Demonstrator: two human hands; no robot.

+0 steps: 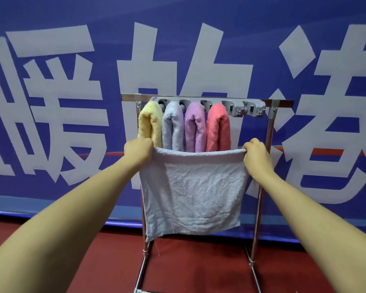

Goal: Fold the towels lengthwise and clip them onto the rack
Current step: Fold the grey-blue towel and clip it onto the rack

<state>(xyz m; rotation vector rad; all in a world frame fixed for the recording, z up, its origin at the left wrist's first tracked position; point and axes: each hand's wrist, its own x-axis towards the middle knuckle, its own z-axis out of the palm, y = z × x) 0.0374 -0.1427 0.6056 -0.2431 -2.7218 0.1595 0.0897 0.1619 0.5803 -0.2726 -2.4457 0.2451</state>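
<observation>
Both forearms reached forward; the left hand (138,150) and right hand (255,154) each pinched a top corner of the grey towel (191,193), spread flat before the rack (269,132). Soft, light and limp (probably), it suited corner grips. Its long axis looked roughly horizontal, top edge level.

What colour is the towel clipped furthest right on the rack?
Coral pink towel, head view.
</observation>
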